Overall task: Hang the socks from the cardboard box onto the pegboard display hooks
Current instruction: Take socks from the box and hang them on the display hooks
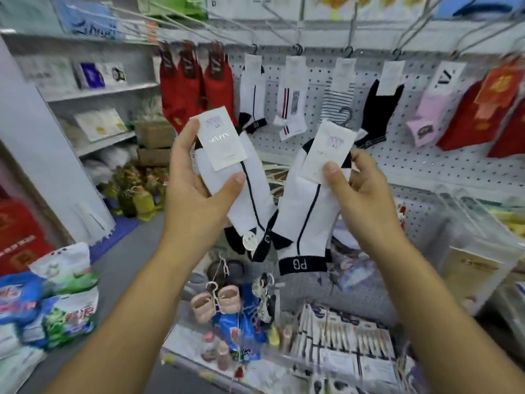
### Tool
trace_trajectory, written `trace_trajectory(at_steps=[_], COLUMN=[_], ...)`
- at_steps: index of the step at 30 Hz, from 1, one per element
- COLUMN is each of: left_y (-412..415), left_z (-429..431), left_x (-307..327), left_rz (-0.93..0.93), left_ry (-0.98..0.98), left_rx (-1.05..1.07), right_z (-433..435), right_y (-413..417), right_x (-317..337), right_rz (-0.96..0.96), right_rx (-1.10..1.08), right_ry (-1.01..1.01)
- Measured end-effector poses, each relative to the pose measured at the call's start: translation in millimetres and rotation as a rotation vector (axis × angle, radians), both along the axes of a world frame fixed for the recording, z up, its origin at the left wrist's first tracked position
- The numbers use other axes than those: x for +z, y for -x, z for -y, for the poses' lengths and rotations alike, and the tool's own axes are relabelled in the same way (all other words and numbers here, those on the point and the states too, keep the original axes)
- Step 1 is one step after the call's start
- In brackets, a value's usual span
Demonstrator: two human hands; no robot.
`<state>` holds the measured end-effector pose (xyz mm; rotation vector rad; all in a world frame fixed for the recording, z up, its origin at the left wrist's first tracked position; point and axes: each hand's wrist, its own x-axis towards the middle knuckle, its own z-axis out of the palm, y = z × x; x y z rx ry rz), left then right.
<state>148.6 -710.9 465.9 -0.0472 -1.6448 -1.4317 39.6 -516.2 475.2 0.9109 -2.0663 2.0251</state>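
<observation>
My left hand grips a white sock pair with black trim by its paper label, held up in front of the pegboard. My right hand pinches a matching white sock pair marked "PG" at its label, a small hanger hook showing at its top. The two pairs hang side by side and overlap near their toes. On the pegboard hooks hang red socks, a same-style white pair, striped pairs, a black pair and a pink pair. The cardboard box is not in view.
Long wire hooks jut out overhead. Grey shelves with packets stand at the left, detergent bags on the floor below. Under my arms sit display bins with slippers and small packaged goods. Red packets hang at the right.
</observation>
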Motion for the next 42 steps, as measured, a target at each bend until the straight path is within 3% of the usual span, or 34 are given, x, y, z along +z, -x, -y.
trace_trajectory(at_steps=[6,19,27,34,42], left_y=[50,156,188,209,229], left_z=[36,113,184,243,283], left_x=[20,14,46,61,57], left_rz=[0.022,0.146,0.201,0.247,0.235], left_ry=[0.008,-0.012,0.036,0.218,0.262], left_rx=[0.019,0.121,0.02,-0.054,-0.162], right_z=[36,112,210,279,310], right_y=[50,141,202,249,287], right_x=[19,30,60,102,102], right_rz=[-0.064,0.024,-0.143,-0.171,-0.165], right_rx=[0.039,-0.087,-0.23,-0.338,-0.39], right_ry=[-0.021,-0.142,-0.266,-0.222,-0.253])
